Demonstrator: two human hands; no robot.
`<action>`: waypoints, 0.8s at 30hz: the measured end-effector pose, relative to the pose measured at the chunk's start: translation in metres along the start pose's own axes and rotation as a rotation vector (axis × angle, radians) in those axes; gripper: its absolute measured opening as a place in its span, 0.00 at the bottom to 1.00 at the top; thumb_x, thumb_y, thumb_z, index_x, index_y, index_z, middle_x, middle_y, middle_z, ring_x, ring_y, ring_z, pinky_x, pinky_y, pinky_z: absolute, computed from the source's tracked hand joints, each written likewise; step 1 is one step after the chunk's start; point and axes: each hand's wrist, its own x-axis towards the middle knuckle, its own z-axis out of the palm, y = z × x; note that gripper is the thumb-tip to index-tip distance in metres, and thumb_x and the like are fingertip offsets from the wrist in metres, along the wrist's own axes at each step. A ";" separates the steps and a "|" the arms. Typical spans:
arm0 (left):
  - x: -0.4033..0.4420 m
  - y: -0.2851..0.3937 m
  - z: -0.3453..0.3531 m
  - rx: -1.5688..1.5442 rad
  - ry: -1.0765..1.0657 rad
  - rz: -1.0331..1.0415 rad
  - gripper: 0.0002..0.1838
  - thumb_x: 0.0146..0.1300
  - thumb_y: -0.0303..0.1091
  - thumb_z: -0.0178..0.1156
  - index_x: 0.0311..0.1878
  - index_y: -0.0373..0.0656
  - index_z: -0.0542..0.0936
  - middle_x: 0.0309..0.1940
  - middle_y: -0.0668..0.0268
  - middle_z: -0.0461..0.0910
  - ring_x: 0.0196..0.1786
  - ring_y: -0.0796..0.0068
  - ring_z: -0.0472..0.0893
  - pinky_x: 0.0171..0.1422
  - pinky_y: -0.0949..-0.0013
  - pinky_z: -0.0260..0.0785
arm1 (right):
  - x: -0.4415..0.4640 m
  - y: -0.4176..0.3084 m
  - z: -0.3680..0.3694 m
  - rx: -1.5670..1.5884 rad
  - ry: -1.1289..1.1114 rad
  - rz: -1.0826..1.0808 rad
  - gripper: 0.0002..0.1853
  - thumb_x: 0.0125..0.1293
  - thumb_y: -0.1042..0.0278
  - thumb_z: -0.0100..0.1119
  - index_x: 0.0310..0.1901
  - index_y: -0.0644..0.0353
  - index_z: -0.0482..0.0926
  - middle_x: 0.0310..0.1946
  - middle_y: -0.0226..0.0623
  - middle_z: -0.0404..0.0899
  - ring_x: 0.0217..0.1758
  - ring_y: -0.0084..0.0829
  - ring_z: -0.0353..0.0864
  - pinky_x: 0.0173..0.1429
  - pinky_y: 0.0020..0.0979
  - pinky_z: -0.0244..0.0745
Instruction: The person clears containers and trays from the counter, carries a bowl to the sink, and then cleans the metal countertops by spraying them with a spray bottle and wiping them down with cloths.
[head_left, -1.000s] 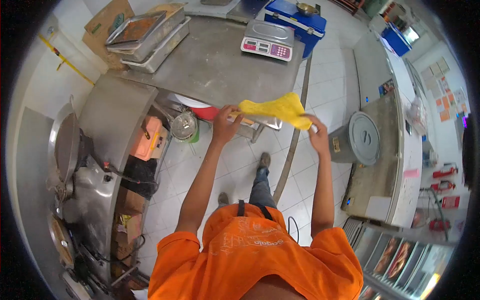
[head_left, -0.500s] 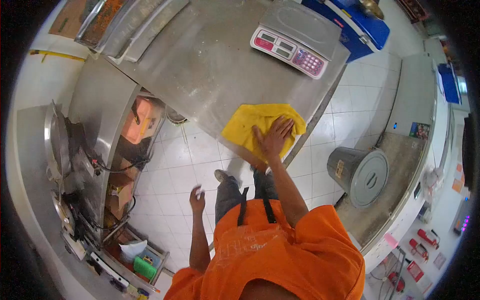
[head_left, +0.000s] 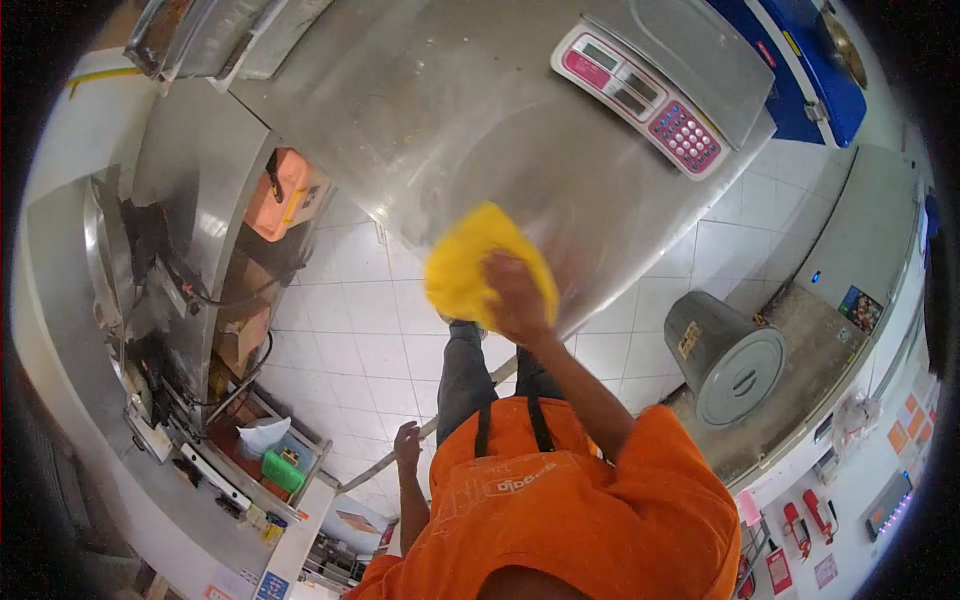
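A yellow cloth (head_left: 478,258), bunched and blurred by motion, is at the near edge of the steel table (head_left: 440,150). My right hand (head_left: 518,298) has hold of its right part, the fingers partly smeared. Part of the cloth reaches past the table edge, over the floor. At my left side, my left hand (head_left: 407,446) hangs beside my leg with loosely bent fingers, nothing in it and touching nothing.
A pink-and-white digital scale (head_left: 645,95) stands at the table's far right, beside a blue cooler box (head_left: 790,70). Metal trays (head_left: 215,40) lie at the far left. A lidded grey bin (head_left: 725,355) is on the right. An orange crate (head_left: 285,195) sits under the left counter.
My right hand has drawn the cloth left and toward me, to the table's near edge. The cloth was spread flat and is now bunched. The camera view has shifted.
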 end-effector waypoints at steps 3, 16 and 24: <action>0.015 0.006 -0.008 0.055 -0.077 -0.021 0.14 0.65 0.35 0.57 0.52 0.42 0.81 0.44 0.59 0.84 0.45 0.68 0.83 0.46 0.65 0.76 | -0.031 0.080 -0.084 -0.539 0.186 0.183 0.37 0.64 0.48 0.53 0.71 0.58 0.63 0.75 0.46 0.57 0.80 0.49 0.48 0.81 0.51 0.37; 0.233 0.102 -0.179 -0.190 -0.222 0.161 0.19 0.68 0.43 0.56 0.59 0.49 0.77 0.52 0.68 0.81 0.43 0.75 0.81 0.44 0.69 0.73 | 0.164 -0.077 0.089 -0.260 0.192 -0.070 0.30 0.59 0.64 0.58 0.66 0.56 0.70 0.69 0.45 0.67 0.75 0.44 0.60 0.78 0.44 0.52; 0.281 -0.034 -0.260 -0.275 -0.190 -0.072 0.14 0.73 0.41 0.52 0.55 0.48 0.77 0.42 0.66 0.84 0.36 0.74 0.83 0.30 0.72 0.72 | 0.169 0.119 -0.024 0.118 1.151 0.214 0.49 0.63 0.29 0.53 0.73 0.60 0.57 0.72 0.48 0.59 0.77 0.45 0.54 0.77 0.45 0.54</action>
